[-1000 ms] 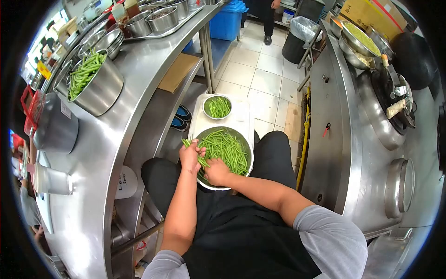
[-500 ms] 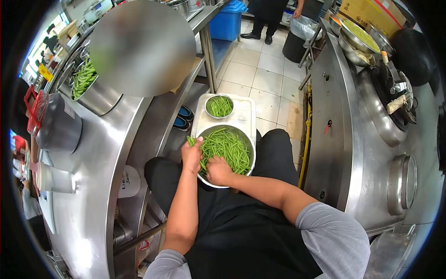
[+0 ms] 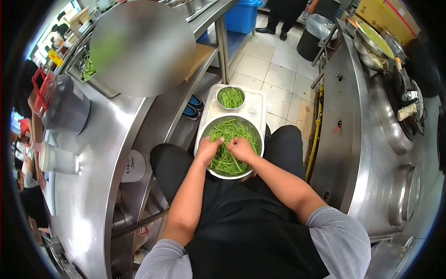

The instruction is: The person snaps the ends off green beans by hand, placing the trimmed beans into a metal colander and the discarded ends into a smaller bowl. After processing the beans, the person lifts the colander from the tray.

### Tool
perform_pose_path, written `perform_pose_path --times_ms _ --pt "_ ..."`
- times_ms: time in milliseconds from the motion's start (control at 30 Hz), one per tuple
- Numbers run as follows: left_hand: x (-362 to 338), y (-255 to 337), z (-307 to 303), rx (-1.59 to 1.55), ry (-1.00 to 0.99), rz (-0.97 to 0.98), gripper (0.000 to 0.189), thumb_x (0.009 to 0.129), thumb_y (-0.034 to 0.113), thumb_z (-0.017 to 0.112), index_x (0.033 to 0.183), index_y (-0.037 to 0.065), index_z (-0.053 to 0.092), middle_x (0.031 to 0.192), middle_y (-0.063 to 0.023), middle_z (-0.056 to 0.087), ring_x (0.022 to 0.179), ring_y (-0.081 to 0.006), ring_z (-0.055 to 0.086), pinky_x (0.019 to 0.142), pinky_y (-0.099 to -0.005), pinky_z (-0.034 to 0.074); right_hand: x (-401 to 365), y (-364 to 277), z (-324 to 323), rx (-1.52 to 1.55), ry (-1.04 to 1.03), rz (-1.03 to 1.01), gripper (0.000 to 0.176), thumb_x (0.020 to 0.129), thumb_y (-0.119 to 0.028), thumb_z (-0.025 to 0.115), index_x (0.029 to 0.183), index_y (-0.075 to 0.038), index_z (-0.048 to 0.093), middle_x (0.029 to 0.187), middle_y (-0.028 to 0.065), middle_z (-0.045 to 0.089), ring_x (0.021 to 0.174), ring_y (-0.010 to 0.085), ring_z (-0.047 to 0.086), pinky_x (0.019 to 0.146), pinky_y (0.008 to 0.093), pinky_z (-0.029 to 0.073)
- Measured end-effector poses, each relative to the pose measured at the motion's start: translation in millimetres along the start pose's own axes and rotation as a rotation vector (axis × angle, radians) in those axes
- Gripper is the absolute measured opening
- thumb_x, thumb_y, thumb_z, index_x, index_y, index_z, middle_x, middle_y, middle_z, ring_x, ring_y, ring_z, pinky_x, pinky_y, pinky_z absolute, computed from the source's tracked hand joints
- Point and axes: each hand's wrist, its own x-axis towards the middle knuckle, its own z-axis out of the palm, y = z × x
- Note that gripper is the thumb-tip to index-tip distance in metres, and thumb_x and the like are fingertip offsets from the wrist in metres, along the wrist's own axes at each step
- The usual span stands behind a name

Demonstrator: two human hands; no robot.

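A large metal colander (image 3: 261, 144), heaped with green beans (image 3: 231, 163), sits between my knees. Over its left side my left hand (image 3: 208, 149) is closed around green beans, thumb toward the middle. My right hand (image 3: 242, 149) is at the colander's centre right, its fingertips pinched together close to the left thumb. What lies between the right fingertips is too small to make out. Beyond the colander, a smaller metal bowl (image 3: 230, 108) with more green beans stands on an off-white plastic surface (image 3: 258, 100).
On the left, a steel counter (image 3: 100, 153) carries a grey container with a red handle (image 3: 67, 104) and a clear plastic tub (image 3: 62, 158). A steel stove unit (image 3: 346, 125) borders my right. Farther off, a person in dark trousers (image 3: 281, 18) stands near a black bin (image 3: 309, 45).
My right hand has come up out of the beans to meet my left hand, which has moved inward from the rim. The whole view has shifted slightly.
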Motion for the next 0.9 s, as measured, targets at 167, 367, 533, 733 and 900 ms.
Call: perform_pose_path --times_ms 167,367,533,733,900 --pt "-10.0 -3.6 6.1 0.072 -0.173 -0.125 0.021 0.097 0.022 0.074 0.108 0.004 0.071 0.085 -0.0028 0.068 0.064 -0.0104 0.056 0.053 -0.0273 0.042 1.9 12.0 -6.4 0.033 0.001 -0.040 0.023 0.092 -0.023 0.071 0.081 -0.004 0.066 0.072 0.0044 0.066 0.065 0.0133 0.058 0.063 0.0319 0.049" --pt "-18.4 -13.0 11.5 -0.108 -0.002 -0.023 0.023 0.097 0.020 0.075 0.113 0.005 0.068 0.082 -0.0028 0.068 0.056 -0.0092 0.050 0.049 -0.0277 0.039 0.2 5.2 -2.6 0.095 -0.076 -0.125 0.022 0.091 -0.023 0.074 0.082 -0.004 0.065 0.073 0.0057 0.067 0.066 0.0149 0.061 0.063 0.0330 0.050" --pt "-51.8 -0.3 2.8 -0.192 0.041 -0.013 0.019 0.097 0.019 0.075 0.109 0.005 0.071 0.084 -0.0013 0.068 0.057 -0.0091 0.051 0.050 -0.0281 0.040 -9.5 -9.0 -3.5 0.409 -0.294 -0.046 0.016 0.094 -0.014 0.074 0.085 -0.009 0.062 0.076 -0.0023 0.062 0.065 0.0083 0.052 0.060 0.0254 0.043" --pt "-54.8 -11.7 -15.2 -0.211 0.004 0.063 0.017 0.104 0.019 0.065 0.113 0.006 0.070 0.089 -0.0011 0.072 0.057 -0.0060 0.049 0.050 -0.0245 0.040 -15.1 -16.6 -18.6 0.568 -0.352 0.205 0.015 0.093 -0.016 0.074 0.086 -0.009 0.063 0.076 -0.0002 0.064 0.064 0.0111 0.055 0.060 0.0278 0.043" --pt "-37.6 -8.0 -23.0 -0.386 0.005 0.034 0.020 0.105 0.020 0.065 0.117 0.004 0.066 0.096 -0.0032 0.070 0.057 -0.0047 0.044 0.050 -0.0226 0.039 -0.3 -8.7 -35.1 -0.328 -0.154 0.080 0.024 0.089 -0.024 0.079 0.085 -0.003 0.068 0.077 0.0091 0.070 0.073 0.0201 0.068 0.068 0.0371 0.053"
